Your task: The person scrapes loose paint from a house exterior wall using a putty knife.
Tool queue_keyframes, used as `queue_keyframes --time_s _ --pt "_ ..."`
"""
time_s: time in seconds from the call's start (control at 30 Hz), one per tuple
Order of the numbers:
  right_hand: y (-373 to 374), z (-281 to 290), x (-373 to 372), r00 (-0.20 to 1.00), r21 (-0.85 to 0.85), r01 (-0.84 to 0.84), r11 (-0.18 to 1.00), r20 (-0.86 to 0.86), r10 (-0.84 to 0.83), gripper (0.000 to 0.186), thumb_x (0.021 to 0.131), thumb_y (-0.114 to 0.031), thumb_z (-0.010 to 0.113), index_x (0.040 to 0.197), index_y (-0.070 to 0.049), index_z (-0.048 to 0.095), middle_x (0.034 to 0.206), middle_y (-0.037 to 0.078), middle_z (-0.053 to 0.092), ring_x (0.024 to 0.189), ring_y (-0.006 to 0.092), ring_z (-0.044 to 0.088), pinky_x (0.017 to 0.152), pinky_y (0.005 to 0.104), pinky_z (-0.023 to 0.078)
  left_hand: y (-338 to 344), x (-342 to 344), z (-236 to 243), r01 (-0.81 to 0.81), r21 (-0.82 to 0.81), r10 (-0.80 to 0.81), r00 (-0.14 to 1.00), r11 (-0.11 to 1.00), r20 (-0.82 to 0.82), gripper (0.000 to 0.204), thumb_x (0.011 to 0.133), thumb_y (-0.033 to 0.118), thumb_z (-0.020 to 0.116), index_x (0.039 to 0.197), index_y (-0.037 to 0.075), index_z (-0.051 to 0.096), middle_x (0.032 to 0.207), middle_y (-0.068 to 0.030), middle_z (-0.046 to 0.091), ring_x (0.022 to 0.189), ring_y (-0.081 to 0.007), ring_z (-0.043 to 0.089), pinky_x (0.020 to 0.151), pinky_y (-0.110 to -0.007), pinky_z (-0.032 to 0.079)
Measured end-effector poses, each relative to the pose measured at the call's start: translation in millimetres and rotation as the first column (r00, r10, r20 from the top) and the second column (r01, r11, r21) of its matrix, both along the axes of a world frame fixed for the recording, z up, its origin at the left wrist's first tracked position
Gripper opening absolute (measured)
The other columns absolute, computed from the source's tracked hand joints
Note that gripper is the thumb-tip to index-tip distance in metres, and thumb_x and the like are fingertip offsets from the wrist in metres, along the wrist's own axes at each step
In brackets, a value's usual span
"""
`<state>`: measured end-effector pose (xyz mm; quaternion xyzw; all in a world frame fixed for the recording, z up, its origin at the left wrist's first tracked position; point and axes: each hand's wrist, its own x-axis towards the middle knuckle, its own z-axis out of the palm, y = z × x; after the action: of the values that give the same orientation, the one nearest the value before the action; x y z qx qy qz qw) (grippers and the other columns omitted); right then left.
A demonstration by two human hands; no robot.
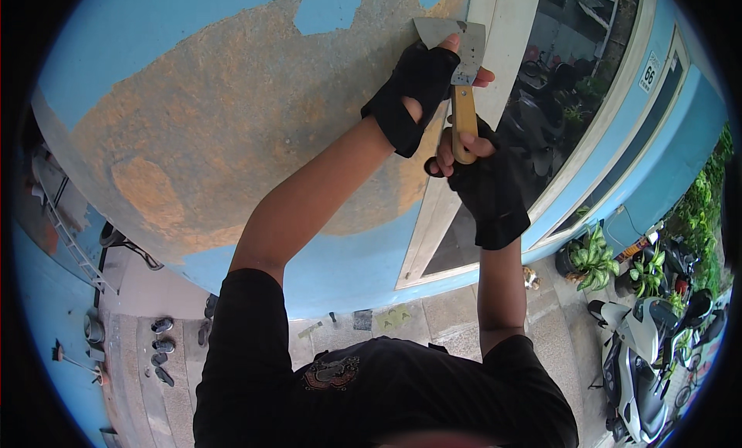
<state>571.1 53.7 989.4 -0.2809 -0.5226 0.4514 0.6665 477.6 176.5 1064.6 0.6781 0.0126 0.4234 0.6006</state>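
Note:
A scraper (466, 62) with a wide grey metal blade and a light wooden handle is held up in front of the wall. Around its handle close the fingers of my right hand (488, 178), in a black fingerless glove. My left hand (421, 81), gloved the same way, grips the blade, with the thumb on its face and fingertips showing past its right edge. Behind the hands, the blue wall (255, 116) has a large bare patch of grey and orange-brown where paint is gone. Whether the blade touches the wall I cannot tell.
Right of the scraper stands a window (568, 85) in a pale frame (502, 31). Potted plants (593, 259) and a parked white motorbike (638, 363) are at the lower right. Several shoes (162, 345) lie on the paving at the lower left, near a ladder (73, 232).

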Motion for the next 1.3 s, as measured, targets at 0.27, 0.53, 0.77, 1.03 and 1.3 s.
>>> queue_keyframes --time_s 0.27,0.53,0.77,1.03,1.3 --pt "8.0 3.1 -11.8 0.998 0.033 -0.056 0.998 -0.004 0.057 0.041 0.109 -0.043 0.046 0.110 -0.003 0.054 0.062 0.004 0.049 0.054 0.0129 0.047 0.065 0.0312 0.048 -15.6 -6.2 7.9 -0.166 -0.092 0.156 0.982 0.982 -0.108 0.051 0.106 0.052 0.042 0.127 0.008 0.060 0.098 -0.0127 0.076 0.087 -0.0200 0.071 0.072 -0.035 0.057" --pt "9.8 17.3 -23.4 0.997 0.069 0.075 0.995 -0.040 -0.072 0.033 0.109 -0.037 0.049 0.102 -0.005 0.053 0.057 0.001 0.045 0.048 0.0117 0.040 0.059 0.0289 0.046 -14.2 2.5 13.6 -0.143 -0.009 0.143 0.990 0.990 -0.004 0.050 0.107 0.049 0.042 0.114 0.005 0.064 0.089 -0.0116 0.076 0.067 -0.0150 0.064 0.060 -0.030 0.053" --pt "4.1 14.9 -12.5 0.991 0.040 0.128 0.991 0.034 -0.130 0.027 0.109 -0.032 0.050 0.101 -0.006 0.053 0.057 0.000 0.044 0.047 0.0095 0.035 0.056 0.0285 0.040 -24.6 9.1 10.4 -0.173 -0.022 0.174 0.983 0.985 0.062 0.047 0.106 0.047 0.045 0.114 0.005 0.063 0.086 -0.0106 0.075 0.067 -0.0141 0.062 0.062 -0.029 0.052" --pt "4.3 25.0 3.2 0.989 0.018 0.113 0.993 0.089 -0.114 0.030 0.108 -0.033 0.052 0.093 -0.006 0.053 0.055 -0.001 0.043 0.048 0.0097 0.037 0.054 0.0271 0.037 -25.9 23.2 9.7 -0.253 -0.094 0.261 0.961 0.963 0.093 0.048 0.106 0.048 0.045 0.109 0.005 0.066 0.085 -0.0108 0.074 0.067 -0.0136 0.063 0.058 -0.030 0.051" --pt "9.8 29.8 9.4 0.960 0.107 0.167 0.980 0.209 -0.186 0.033 0.107 -0.035 0.054 0.089 -0.007 0.054 0.056 -0.001 0.044 0.048 0.0101 0.040 0.052 0.0260 0.036 -25.9 19.0 11.6 -0.256 0.012 0.248 0.946 0.967 0.208 0.049 0.105 0.051 0.048 0.106 0.006 0.066 0.090 -0.0103 0.074 0.069 -0.0117 0.061 0.058 -0.028 0.051"
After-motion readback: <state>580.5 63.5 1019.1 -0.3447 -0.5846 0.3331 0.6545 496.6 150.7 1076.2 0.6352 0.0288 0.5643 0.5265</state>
